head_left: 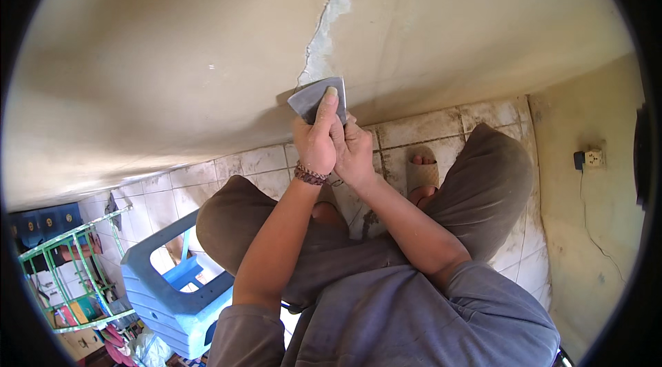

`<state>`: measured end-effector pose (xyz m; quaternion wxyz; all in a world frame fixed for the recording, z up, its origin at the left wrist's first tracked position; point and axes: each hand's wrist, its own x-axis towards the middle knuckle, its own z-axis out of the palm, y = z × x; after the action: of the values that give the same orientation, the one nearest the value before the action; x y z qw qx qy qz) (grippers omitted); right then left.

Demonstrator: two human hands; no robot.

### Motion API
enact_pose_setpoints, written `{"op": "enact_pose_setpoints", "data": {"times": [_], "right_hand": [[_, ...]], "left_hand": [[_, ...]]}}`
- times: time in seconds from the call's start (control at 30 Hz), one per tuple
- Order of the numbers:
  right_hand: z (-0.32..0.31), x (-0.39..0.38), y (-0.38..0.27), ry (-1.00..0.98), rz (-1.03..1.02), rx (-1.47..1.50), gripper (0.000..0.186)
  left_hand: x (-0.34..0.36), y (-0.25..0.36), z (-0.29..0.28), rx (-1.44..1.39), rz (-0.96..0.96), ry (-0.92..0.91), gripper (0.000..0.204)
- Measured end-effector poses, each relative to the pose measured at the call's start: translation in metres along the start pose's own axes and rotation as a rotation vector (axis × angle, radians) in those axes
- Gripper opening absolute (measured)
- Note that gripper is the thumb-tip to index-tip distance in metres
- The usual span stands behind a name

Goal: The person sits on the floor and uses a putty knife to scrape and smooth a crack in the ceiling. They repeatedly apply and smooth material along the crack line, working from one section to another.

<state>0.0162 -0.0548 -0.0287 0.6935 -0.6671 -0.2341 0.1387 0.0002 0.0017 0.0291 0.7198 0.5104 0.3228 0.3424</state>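
A grey metal scraper (309, 100) rests with its edge against the beige wall (172, 57), at the lower end of a jagged crack with a pale patched strip (324, 36) that runs up to the top of the view. My left hand (314, 136) grips the scraper, thumb laid along the blade. My right hand (355, 150) is closed just behind the left one, around the scraper's handle, which is mostly hidden.
Dirty white floor tiles (420, 124) line the wall's foot around my bent legs. At lower left are a blue plastic stool (165, 312) and a green metal rack (72, 270) with assorted items. On the right side wall, a black plug (578, 160) sits in a socket, its cord hanging.
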Motion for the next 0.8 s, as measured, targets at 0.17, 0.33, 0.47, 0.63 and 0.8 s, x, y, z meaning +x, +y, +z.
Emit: {"op": "enact_pose_setpoints", "data": {"times": [0.17,0.33,0.47,0.63,0.8], "right_hand": [[-0.003,0.004,0.007,-0.019,0.04,-0.074,0.031],[-0.002,0.011,-0.013,-0.039,-0.01,-0.002,0.031],[-0.002,0.006,-0.001,-0.013,-0.018,-0.004,0.033],[0.003,-0.002,-0.007,-0.013,0.041,0.003,0.034],[0.001,0.004,0.003,0.07,-0.058,-0.011,0.032]], "left_hand": [[0.012,-0.021,-0.017,0.037,0.029,-0.085,0.027],[0.018,-0.012,-0.015,-0.001,0.06,-0.108,0.026],[0.01,-0.01,-0.011,0.053,0.063,-0.09,0.027],[0.004,-0.001,-0.01,0.032,-0.005,-0.054,0.029],[0.013,-0.016,-0.015,0.052,0.02,-0.127,0.03]]}}
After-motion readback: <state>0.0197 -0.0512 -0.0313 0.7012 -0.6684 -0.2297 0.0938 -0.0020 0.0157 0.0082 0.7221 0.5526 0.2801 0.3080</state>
